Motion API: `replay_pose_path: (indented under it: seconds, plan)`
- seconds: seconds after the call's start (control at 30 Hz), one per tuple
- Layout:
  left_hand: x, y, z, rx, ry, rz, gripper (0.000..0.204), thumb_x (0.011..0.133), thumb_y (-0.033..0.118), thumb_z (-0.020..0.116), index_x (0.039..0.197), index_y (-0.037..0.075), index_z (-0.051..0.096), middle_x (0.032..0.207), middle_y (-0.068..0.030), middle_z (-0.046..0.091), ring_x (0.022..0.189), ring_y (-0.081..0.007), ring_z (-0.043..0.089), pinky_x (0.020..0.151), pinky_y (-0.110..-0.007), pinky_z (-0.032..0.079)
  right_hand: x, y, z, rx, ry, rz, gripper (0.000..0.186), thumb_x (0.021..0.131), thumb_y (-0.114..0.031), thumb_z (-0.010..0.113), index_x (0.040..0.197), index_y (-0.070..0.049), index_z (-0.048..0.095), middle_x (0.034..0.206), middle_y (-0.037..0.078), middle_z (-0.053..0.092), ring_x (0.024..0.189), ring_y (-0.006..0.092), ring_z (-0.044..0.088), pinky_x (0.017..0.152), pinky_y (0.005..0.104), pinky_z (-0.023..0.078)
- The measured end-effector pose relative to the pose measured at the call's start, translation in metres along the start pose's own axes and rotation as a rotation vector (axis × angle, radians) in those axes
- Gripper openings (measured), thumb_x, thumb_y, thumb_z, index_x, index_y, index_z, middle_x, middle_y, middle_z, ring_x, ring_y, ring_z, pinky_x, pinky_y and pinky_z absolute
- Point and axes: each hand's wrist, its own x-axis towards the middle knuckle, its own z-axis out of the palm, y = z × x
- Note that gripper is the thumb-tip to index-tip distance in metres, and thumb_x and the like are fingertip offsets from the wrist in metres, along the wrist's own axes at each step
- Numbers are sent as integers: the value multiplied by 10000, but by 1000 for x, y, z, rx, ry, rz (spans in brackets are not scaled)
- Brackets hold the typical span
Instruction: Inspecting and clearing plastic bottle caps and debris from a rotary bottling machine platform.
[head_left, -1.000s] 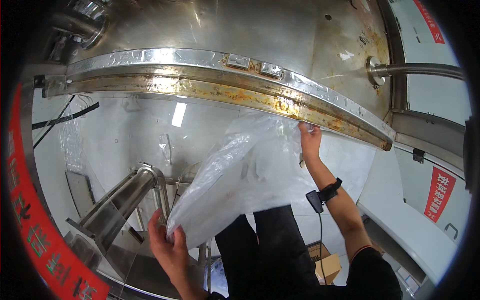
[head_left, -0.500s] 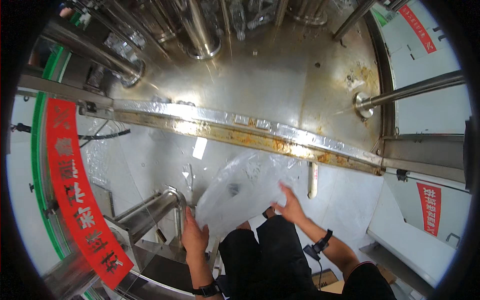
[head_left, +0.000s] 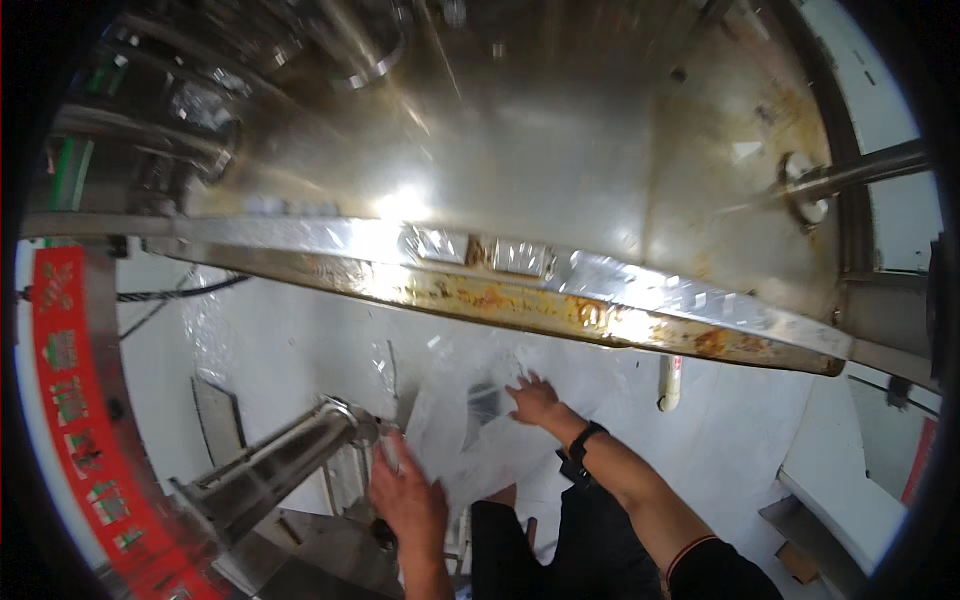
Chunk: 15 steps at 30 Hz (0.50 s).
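Observation:
A translucent plastic sheet or bag [head_left: 445, 450], faint and blurred, lies low beneath the rust-stained edge [head_left: 480, 295] of a steel platform. On it or just over it my right hand [head_left: 535, 400] spreads its fingers. My left hand [head_left: 408, 485] is at the sheet's left side, beside a flanged steel tube [head_left: 285, 470]; motion smears its fingers, so their grip is unclear. My knees in dark trousers show below.
Above, the steel platform [head_left: 520, 140] carries upright columns [head_left: 340, 40] and a rod [head_left: 865, 170] on the right. A red banner [head_left: 70, 380] lines the left. A short white pipe [head_left: 670, 385] is right of my hands; cardboard [head_left: 795, 560] lies lower right.
My right hand moved from the platform's edge down and left onto the plastic, which sits lower and flatter. My left hand stayed at its left side. The view has shifted.

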Motion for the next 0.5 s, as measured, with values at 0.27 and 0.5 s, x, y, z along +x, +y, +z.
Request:
replay_pose_path:
  seconds: [0.27,0.5]
  plan:
    - [94,3,362,61,-737,247,447,875,393,463,1111,45,614,1073,-157,636,1045,-321,585,907,-411,453,31,191,119,-736,-326,769,731,766,-612,568,1306,-124,498,1381,178,425,1270,354,387,931,687,233]
    - [55,-47,350,-363,-484,316,459,785,290,613,1187,72,570,1122,-186,607,1060,-345,564,866,-415,479,-35,181,83,-350,-4,362,530,805,-422,583,1234,-115,532,1166,166,579,1041,329,565,820,482,459]
